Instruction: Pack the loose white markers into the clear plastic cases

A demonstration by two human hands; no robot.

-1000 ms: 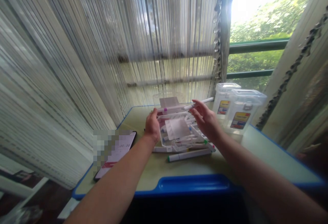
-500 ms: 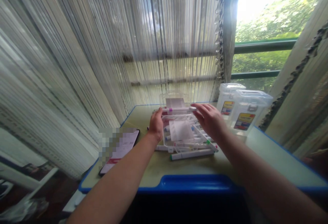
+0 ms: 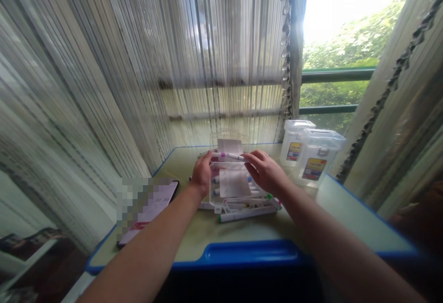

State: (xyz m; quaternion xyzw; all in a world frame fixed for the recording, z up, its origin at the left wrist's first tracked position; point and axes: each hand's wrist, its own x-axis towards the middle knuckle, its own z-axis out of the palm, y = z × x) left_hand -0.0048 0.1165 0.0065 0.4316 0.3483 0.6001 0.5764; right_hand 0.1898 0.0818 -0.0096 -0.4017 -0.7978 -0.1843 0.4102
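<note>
A clear plastic case (image 3: 232, 184) full of white markers lies in the middle of the small desk (image 3: 194, 229), tipped up toward me. My left hand (image 3: 201, 172) grips its left edge, thumb at the top. My right hand (image 3: 263, 172) rests over the case's right side, fingers curled around a white marker with a purple band (image 3: 226, 156) laid across the top edge. Loose markers, one with a green cap (image 3: 246, 213), lie on the desk just in front of the case.
A phone (image 3: 152, 208) with a lit screen lies at the desk's left. Two lidded clear tubs (image 3: 313, 156) stand at the back right, another clear box (image 3: 229, 137) behind the case. Striped curtains hang close behind and to the left. The desk has a raised blue rim (image 3: 249, 253).
My right hand has come down from holding a marker up above the case and now rests on the case's right side. The left hand has stayed on the left edge.
</note>
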